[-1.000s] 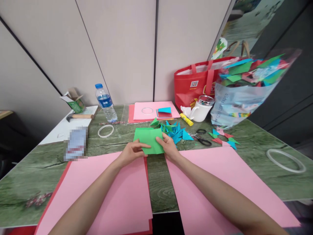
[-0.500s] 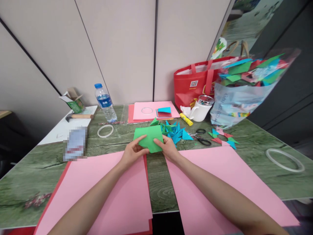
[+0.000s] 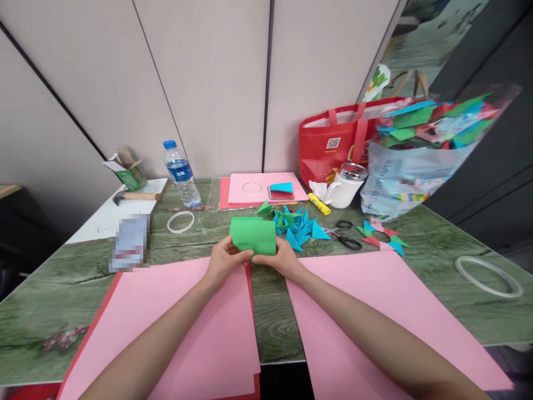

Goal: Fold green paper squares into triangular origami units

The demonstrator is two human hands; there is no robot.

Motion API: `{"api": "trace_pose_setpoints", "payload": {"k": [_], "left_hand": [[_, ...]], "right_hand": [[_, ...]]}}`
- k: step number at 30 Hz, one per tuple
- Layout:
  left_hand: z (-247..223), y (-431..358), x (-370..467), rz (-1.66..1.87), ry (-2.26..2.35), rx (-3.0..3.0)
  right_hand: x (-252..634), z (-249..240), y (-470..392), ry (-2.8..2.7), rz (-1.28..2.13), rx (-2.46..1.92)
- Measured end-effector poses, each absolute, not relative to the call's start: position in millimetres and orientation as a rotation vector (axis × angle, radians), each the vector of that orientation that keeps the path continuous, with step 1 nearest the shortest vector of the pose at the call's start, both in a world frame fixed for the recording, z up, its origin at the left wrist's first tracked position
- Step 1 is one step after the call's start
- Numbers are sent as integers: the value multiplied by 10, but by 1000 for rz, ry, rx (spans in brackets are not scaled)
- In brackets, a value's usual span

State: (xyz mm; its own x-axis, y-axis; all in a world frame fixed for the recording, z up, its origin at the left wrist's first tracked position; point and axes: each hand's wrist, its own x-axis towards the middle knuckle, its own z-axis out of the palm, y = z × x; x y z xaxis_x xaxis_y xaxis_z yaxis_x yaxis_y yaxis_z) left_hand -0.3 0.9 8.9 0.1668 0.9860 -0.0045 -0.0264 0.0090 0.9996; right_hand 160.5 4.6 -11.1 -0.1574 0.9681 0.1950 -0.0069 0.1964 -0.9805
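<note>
A folded green paper [image 3: 254, 236] is held up between both hands, above the gap between two large stacks of pink paper [image 3: 179, 328]. My left hand [image 3: 224, 261] grips its lower left corner, thumb along the bottom edge. At the lower right, my right hand [image 3: 283, 256] pinches the same paper, its thumb near the left thumb. Fingers behind the paper are partly hidden. Just beyond the right hand lies a pile of blue and green folded pieces [image 3: 297, 225].
Black-handled scissors [image 3: 348, 243], a folded paper ring [image 3: 387, 247], a white mug [image 3: 345, 186] and a yellow glue stick [image 3: 319, 204] lie to the right. A bottle [image 3: 183, 175], tape roll [image 3: 181, 221] and hammer [image 3: 137, 196] are left. A red bag [image 3: 320, 147] stands behind.
My right thumb has moved down and left to the paper's bottom edge, and my left fingers have left its front. The green paper now shows a straighter, rectangular front. The view has shifted slightly.
</note>
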Motion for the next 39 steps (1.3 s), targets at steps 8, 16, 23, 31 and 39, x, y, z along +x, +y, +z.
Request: {"api": "trace_pose_setpoints", "payload": {"k": [8,16,23,31,39], "left_hand": [[130,-4,4,1082,1016,1303],[65,24,-25,1095,1036,1249],[46,13,-4,1120,1080,1224],[54,12,-7,1107,1106,1231],[58,17,-1,1098,1154,1190]], "right_hand": [[1563,-88,17,-1440,1087,-1032],[1564,-114,5,-1414,1084,-1080],[1538,-110,-18,-1433,1074,-1091],[1543,-78,-21,-1389,1068,-1169],[1543,-66,-28,-1398,1053,-1163]]}}
